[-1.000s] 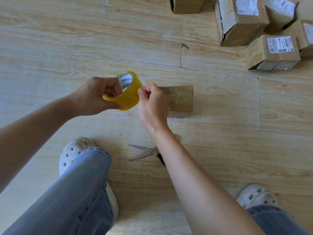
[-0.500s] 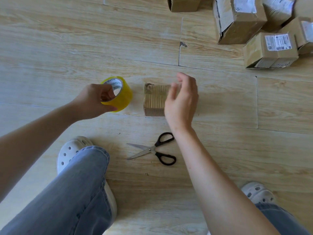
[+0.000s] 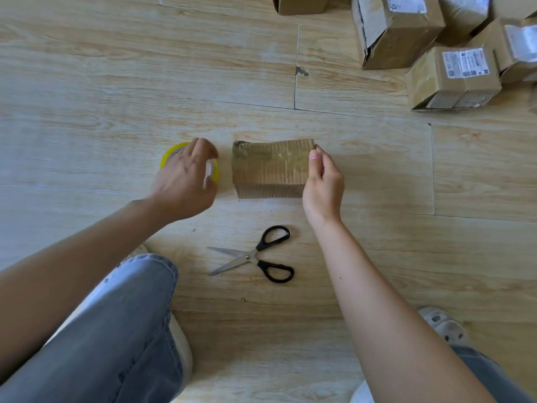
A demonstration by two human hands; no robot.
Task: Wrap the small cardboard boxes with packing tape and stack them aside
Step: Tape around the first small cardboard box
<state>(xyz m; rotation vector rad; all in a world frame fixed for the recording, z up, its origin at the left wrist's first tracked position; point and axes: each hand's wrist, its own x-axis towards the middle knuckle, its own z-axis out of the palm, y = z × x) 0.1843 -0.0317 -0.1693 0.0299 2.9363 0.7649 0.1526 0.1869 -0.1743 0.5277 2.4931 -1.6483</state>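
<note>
Pale wood-grain plank floor [image 3: 116, 68] (one chipped seam [image 3: 295, 88]), evenly lit

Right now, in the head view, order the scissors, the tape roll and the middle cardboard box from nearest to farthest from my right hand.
1. cardboard box: just left of the right hand, by its fingers.
2. scissors: below the box, toward the person.
3. tape roll: past the box's other end, farthest left.

Person wore jeans [image 3: 110, 338] and white clogs [image 3: 443, 324], forearms [image 3: 392, 315] bare.
Forearms were uncovered behind the left hand [image 3: 186, 181] and right hand [image 3: 322, 184]. Jeans were faded grey-blue denim with a creased hem below the left hand. Clogs were white with round holes. One showed below the right hand, the other was mostly hidden under the left leg.
</note>
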